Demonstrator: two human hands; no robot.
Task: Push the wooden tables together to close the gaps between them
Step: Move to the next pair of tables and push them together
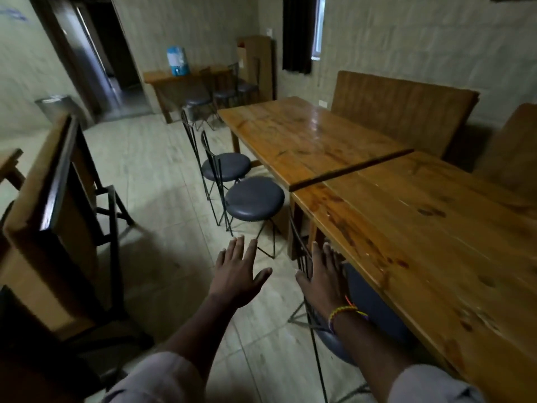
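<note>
Tables of wood, the near table (pixel 430 245) and far table (pixel 305 135), stood end to end with a dark gap (pixel 351 169) between as the left hand (pixel 236 271) and right hand (pixel 324 274) hovered splayed and empty beside the near edge, where a flat, level push along the row would likely serve best.

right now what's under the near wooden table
A round dark-cushioned metal chair sits tucked beneath the near wooden table, partly covered by the right hand. The tabletop hides the rest of the space below.
</note>
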